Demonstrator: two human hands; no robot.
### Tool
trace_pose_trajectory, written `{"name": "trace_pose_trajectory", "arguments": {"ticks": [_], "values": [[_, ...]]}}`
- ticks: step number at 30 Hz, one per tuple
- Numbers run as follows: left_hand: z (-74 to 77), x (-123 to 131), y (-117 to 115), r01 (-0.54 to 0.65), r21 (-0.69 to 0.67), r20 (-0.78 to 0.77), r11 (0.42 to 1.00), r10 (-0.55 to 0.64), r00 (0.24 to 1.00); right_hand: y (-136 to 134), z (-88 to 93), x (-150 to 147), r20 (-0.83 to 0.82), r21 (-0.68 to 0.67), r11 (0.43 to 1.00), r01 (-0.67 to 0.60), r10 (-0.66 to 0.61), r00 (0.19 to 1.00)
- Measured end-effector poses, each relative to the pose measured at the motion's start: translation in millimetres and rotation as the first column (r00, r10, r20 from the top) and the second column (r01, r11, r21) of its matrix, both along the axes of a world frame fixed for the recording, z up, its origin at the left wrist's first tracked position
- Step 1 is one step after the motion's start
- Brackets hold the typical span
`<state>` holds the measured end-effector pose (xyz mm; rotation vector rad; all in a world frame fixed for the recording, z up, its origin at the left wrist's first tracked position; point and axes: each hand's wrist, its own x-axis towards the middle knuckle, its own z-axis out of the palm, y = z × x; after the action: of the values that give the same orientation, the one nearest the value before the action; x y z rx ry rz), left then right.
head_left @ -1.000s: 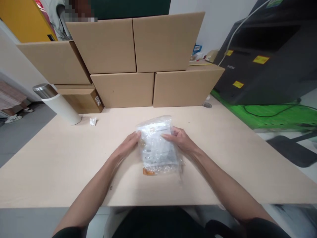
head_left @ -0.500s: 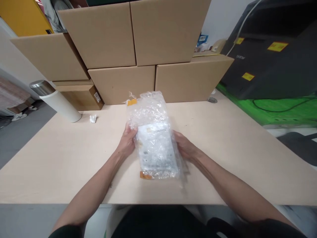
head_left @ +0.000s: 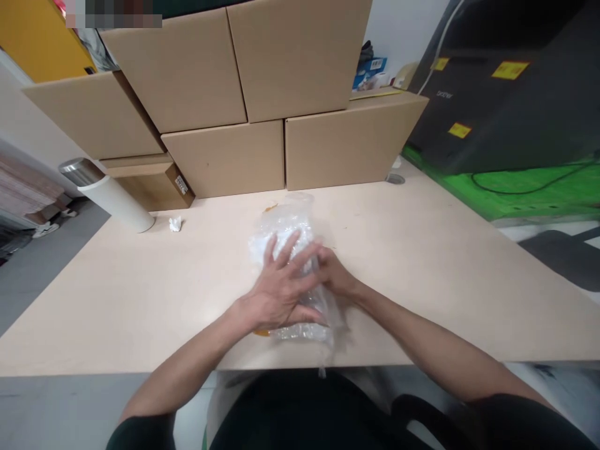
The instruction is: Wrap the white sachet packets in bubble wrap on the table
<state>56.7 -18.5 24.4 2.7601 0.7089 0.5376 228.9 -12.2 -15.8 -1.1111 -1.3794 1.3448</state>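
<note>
A clear bubble-wrap packet [head_left: 287, 226] with orange tape at its ends lies on the pale wooden table [head_left: 140, 294], near the front edge. My left hand [head_left: 280, 286] lies flat on top of it with fingers spread, pressing it down. My right hand [head_left: 332, 274] is at the packet's right side, half hidden behind the left hand, its fingers curled against the wrap. What is inside the wrap is covered by my hands.
Stacked cardboard boxes [head_left: 244, 94] line the table's back. A white flask with a steel cap [head_left: 107, 195] leans at the back left, beside a crumpled paper scrap [head_left: 175, 224]. A black printer [head_left: 510, 87] stands on a green surface at the right. A person shows behind the boxes.
The packet's flap, raised half a second ago, now lies down flat. My left hand moved from the packet's left edge onto its top. My right hand stays at the right side.
</note>
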Motion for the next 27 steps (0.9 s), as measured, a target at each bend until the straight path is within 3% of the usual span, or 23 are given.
{"name": "trace_pose_trajectory", "arguments": {"ticks": [4, 7, 11, 14, 16, 18, 20, 23, 27], "values": [[16.6, -35, 4, -0.192, 0.138, 0.106, 0.972, 0.179, 0.978, -1, 6.3, 3, -0.149, -0.025, 0.998, 0.053, -0.056, 0.987], [22.3, -75, 3, -0.342, 0.052, 0.204, 0.938, 0.325, 0.923, 3, 7.5, 8, -0.183, -0.059, 0.993, 0.099, -0.109, 0.977], [6.1, -120, -1, -0.518, -0.23, 0.165, 0.824, 0.557, 0.814, 11, 6.7, 18, -0.193, -0.105, 0.976, 0.192, -0.21, 0.959], [-14.3, -126, -10, -0.673, -0.128, 0.069, 0.728, 0.684, 0.727, 16, 8.4, 23, -0.192, -0.14, 0.958, 0.248, -0.272, 0.943], [-24.9, -113, -18, -0.662, 0.009, -0.003, 0.75, 0.662, 0.75, 17, 10.1, 25, -0.192, -0.159, 0.95, 0.268, -0.296, 0.936], [-31.7, -95, -25, -0.551, 0.076, -0.099, 0.831, 0.556, 0.825, 17, 11.5, 26, -0.186, -0.167, 0.945, 0.28, -0.309, 0.933], [-35.5, -79, -29, -0.468, 0.12, -0.162, 0.876, 0.482, 0.861, 16, 12.1, 26, -0.174, -0.171, 0.941, 0.292, -0.321, 0.931], [-37.5, -76, -28, -0.426, 0.157, -0.146, 0.891, 0.448, 0.882, 16, 12.2, 26, -0.167, -0.181, 0.937, 0.3, -0.33, 0.929], [-33.0, -97, -26, -0.497, 0.079, -0.041, 0.864, 0.501, 0.865, 18, 12.7, 28, -0.196, -0.189, 0.932, 0.31, -0.345, 0.918]]}}
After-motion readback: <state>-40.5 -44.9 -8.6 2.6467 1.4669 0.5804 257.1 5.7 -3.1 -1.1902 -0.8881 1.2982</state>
